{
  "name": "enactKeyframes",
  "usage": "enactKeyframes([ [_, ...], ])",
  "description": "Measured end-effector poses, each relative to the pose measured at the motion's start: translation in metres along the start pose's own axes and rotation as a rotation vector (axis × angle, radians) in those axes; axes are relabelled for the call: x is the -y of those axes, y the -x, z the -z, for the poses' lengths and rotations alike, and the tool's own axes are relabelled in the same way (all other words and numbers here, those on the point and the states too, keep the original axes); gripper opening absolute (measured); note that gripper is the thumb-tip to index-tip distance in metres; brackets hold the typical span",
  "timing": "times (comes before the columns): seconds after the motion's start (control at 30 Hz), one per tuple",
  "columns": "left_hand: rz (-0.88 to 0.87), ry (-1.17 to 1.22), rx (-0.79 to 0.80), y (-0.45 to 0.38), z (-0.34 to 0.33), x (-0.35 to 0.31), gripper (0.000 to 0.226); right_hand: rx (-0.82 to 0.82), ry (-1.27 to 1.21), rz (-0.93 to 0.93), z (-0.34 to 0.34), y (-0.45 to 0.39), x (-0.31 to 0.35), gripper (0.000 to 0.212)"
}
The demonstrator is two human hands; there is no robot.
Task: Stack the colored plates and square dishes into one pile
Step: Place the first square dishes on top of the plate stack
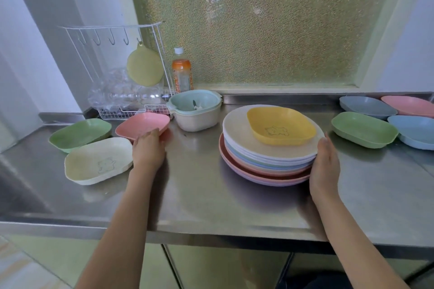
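A pile of several round plates [237,145] in cream, blue, green and pink stands at the centre of the steel counter, with a yellow square dish [280,129] on top. My right hand [325,166] lies flat against the pile's right edge, holding nothing. My left hand [148,148] grips the near rim of a pink square dish [143,124], tilted up off the counter. To its left lie a green square dish [79,134] and a cream square dish [98,163]. At the right sit a green dish [364,129], a grey-blue dish [366,107], a pink dish [408,105] and a light blue dish [413,131].
Nested mint and cream bowls [196,110] stand behind the pink dish. A white wire rack [122,73] holds clear containers and a hanging yellow-green pad, with an orange bottle [181,73] beside it. The steel counter [211,195] ends at a front edge near me.
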State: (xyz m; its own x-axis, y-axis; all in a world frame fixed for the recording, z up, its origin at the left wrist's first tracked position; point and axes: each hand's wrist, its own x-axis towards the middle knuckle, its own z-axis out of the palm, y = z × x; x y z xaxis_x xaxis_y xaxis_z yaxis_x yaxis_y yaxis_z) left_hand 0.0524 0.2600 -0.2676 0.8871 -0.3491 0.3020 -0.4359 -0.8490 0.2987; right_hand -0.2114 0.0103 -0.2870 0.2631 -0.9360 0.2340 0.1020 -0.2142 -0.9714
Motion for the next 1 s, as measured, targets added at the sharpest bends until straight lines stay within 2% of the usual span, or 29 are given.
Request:
enactKeyframes([
  [0.17,0.02,-0.007,-0.048,-0.01,-0.006,0.0,0.029,-0.006,-0.017,0.003,0.0,0.0,-0.001,0.046],
  [0.27,0.063,0.11,-0.213,-0.007,-0.006,-0.003,0.027,-0.01,-0.024,0.001,0.0,-0.001,-0.001,0.046],
  [0.37,0.148,0.368,-0.444,-0.001,0.009,-0.012,0.025,-0.006,-0.023,-0.001,0.0,-0.001,-0.002,0.047],
  [0.43,0.074,0.491,-0.576,0.003,0.023,-0.02,0.021,-0.016,-0.027,-0.003,-0.001,-0.001,-0.002,0.047],
  [0.5,-0.079,0.574,-0.613,0.008,0.041,-0.036,0.016,-0.009,-0.023,-0.002,-0.001,-0.001,-0.002,0.048],
  [0.6,-0.342,0.646,-0.554,0.024,0.064,-0.082,0.011,-0.004,-0.03,-0.014,-0.001,-0.001,-0.002,0.048],
  [0.77,-0.743,0.627,-0.287,0.066,0.068,-0.168,0.012,-0.01,-0.035,-0.001,0.0,0.001,-0.003,0.046],
  [0.93,-0.84,0.239,-0.068,0.082,0.04,-0.206,0.022,-0.011,-0.044,-0.007,0.0,0.002,-0.002,0.045],
  [1.0,-0.83,0.215,0.027,0.082,0.034,-0.208,0.024,-0.017,-0.049,-0.005,0.0,0.002,-0.002,0.044],
])
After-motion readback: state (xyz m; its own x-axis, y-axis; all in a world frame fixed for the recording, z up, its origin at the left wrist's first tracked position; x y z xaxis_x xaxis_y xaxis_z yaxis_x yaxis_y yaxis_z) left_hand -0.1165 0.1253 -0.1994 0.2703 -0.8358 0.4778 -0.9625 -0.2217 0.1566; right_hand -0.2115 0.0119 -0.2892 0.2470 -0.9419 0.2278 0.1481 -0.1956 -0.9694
